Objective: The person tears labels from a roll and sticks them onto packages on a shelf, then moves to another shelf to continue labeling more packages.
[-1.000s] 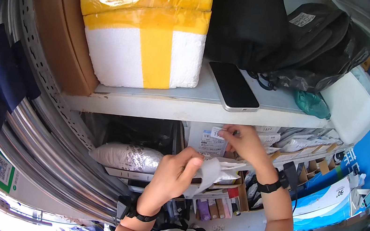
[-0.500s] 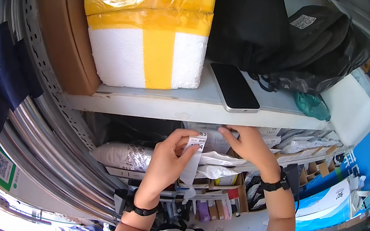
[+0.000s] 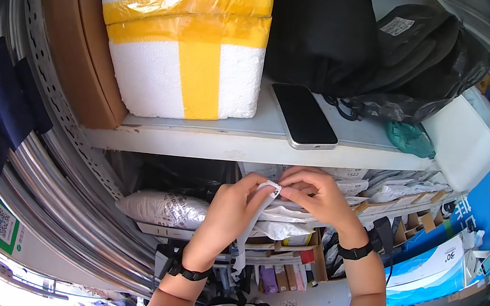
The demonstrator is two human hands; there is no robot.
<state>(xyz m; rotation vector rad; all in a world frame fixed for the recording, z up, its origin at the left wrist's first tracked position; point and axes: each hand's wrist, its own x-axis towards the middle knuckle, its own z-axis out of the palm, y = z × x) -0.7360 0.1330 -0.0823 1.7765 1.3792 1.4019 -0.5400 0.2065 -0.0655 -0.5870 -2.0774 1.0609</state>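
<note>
A narrow white strip of printed labels [image 3: 243,243] hangs down from my left hand [image 3: 225,216], pinched between thumb and fingers near its top. My right hand [image 3: 324,203] has its thumb and fingertips together at the strip's upper end, touching it. The print there is turned too far to read. Behind both hands, on the lower shelf, lie a silvery-grey parcel bag [image 3: 165,209] with writing on it and a white parcel [image 3: 281,229]. Each wrist wears a black band.
Above my hands, the white shelf [image 3: 196,145] holds a foam box [image 3: 143,73] with yellow tape, a phone [image 3: 303,117], black bags [image 3: 330,40] and a green bundle [image 3: 410,138]. Metal poles [image 3: 79,217] stand at left. Lower down are small boxes [image 3: 280,280].
My right hand has moved left and down from the shelf parcels to the strip's top end. My left hand has tilted the strip, so its printed number no longer faces me.
</note>
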